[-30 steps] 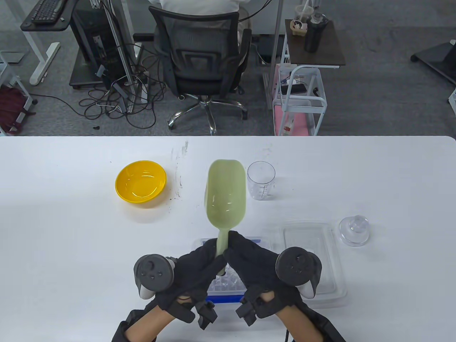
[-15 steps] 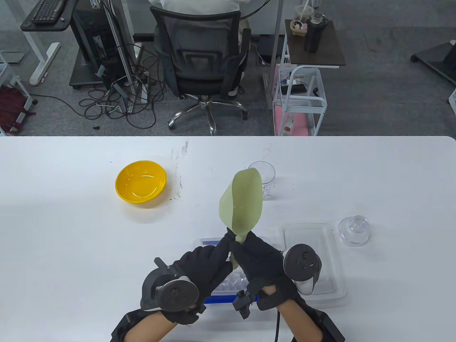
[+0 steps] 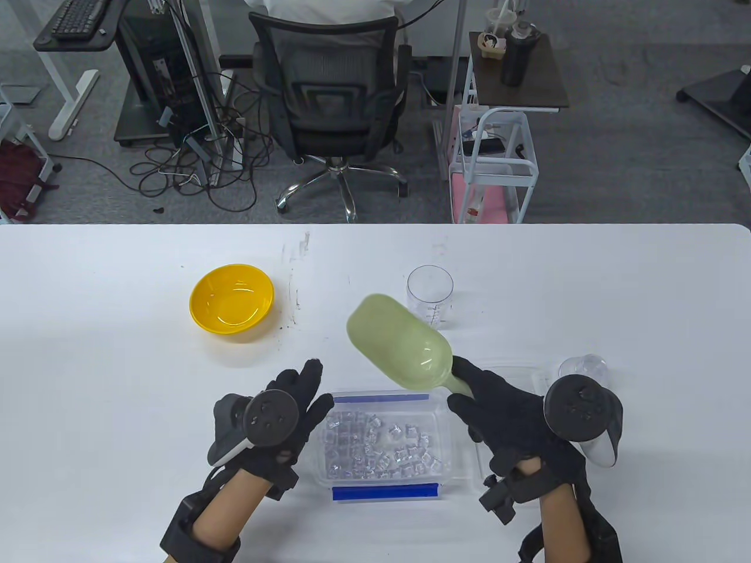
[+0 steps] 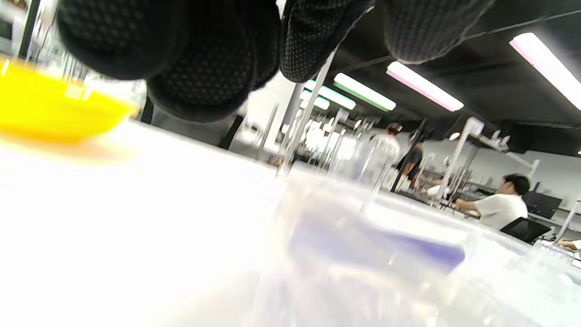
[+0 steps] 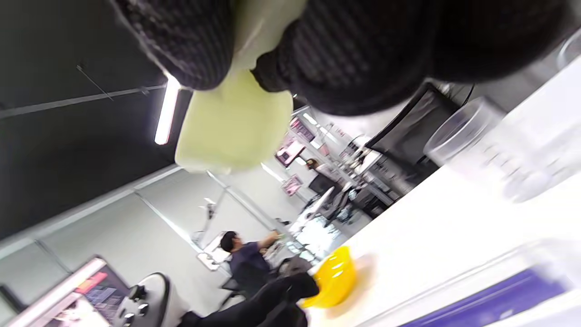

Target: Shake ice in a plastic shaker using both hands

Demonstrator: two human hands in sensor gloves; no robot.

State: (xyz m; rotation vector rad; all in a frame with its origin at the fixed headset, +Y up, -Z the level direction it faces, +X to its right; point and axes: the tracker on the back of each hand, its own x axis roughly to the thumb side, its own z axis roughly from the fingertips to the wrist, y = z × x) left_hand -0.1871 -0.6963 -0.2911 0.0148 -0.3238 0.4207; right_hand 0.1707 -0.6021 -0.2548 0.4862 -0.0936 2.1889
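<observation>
From above, the left hand (image 3: 276,419) lies open, fingers spread, beside the ice container (image 3: 381,443), holding nothing. The right hand (image 3: 504,419) grips the green scoop (image 3: 402,349) by its handle, bowl aimed up-left toward the yellow bowl (image 3: 232,298). The clear shaker cup (image 3: 430,296) stands upright on the white table (image 3: 117,381).

The left wrist view shows loose fingertips (image 4: 313,36).

The right wrist view shows fingers (image 5: 345,59) wrapped around the scoop handle.

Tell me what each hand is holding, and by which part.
The right hand grips the green scoop by its handle. The left hand holds nothing.
</observation>
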